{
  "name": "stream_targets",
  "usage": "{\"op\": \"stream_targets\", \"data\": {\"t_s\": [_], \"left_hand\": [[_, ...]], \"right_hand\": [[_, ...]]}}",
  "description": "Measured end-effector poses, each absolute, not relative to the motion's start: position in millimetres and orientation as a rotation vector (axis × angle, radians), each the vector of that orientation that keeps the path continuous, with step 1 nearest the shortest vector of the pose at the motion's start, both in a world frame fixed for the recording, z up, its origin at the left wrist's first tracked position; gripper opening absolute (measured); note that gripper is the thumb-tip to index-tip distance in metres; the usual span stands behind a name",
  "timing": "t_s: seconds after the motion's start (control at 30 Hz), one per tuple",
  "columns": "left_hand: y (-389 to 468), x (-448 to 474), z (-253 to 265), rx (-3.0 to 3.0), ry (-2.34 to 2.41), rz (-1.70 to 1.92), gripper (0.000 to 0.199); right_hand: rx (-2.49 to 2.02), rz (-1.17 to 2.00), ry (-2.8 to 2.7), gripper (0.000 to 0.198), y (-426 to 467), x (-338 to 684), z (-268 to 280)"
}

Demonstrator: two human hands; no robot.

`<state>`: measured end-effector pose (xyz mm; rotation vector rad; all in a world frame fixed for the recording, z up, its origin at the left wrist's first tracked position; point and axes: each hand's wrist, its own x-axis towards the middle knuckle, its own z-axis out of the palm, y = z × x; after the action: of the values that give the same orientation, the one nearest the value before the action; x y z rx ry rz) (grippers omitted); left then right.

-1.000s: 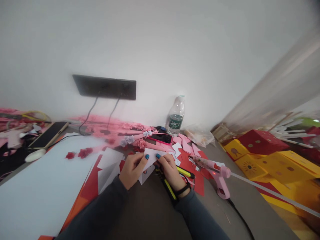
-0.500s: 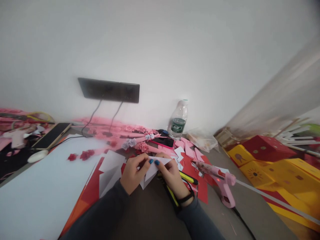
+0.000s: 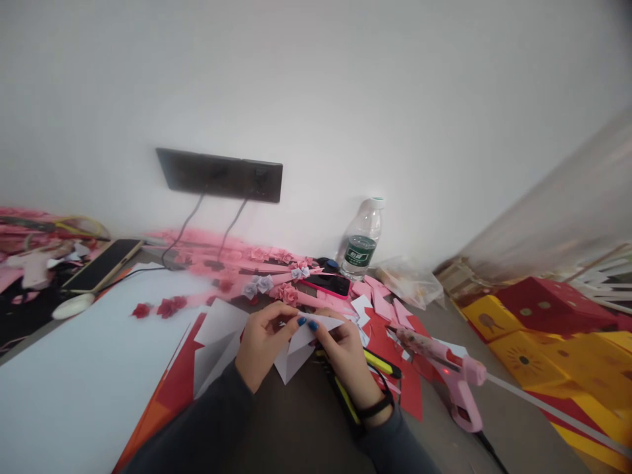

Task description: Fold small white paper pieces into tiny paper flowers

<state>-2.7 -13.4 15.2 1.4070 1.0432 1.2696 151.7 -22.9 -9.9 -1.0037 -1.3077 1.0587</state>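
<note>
Grey table (image 3: 291, 431) against white wall (image 3: 316, 85), red paper (image 3: 411, 392), hands (image 3: 259, 343) together pinching white sheet (image 3: 324, 320)

Lighting dim, diffuse. Bottle (image 3: 359, 251) casts a soft shadow leftward onto the wall (image 3: 316, 99). Pink flowers (image 3: 226, 284) hazy, smeared. Boxes (image 3: 538, 306) at right stretched, soft. Upper right corner darkened.

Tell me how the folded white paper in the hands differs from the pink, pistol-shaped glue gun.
The folded white paper is plain; the pink glue gun shows a red light. The paper is thin, the glue gun bulky. The left hand and right hand hold the paper; the glue gun lies unheld.
</note>
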Motion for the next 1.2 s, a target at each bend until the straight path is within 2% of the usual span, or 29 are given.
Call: {"op": "stream_targets", "data": {"t_s": [0.5,1.0,1.2], "left_hand": [[-13.3,-2.4,15.5,1.421,1.05,1.239,0.018],[-22.9,-2.8,11.6,1.765,1.155,1.196,0.015],[-22.6,-1.3,14.0,1.769,1.164,1.239,0.013]], "right_hand": [[-1.026,1.005,-1.346,0.034,-23.8,151.4,-4.7],[-0.994,1.222,-1.463,0.035,-28.8,150.6,-6.0],[-1.005,1.147,-1.433,0.04,-28.7,148.3,-2.5]]}}
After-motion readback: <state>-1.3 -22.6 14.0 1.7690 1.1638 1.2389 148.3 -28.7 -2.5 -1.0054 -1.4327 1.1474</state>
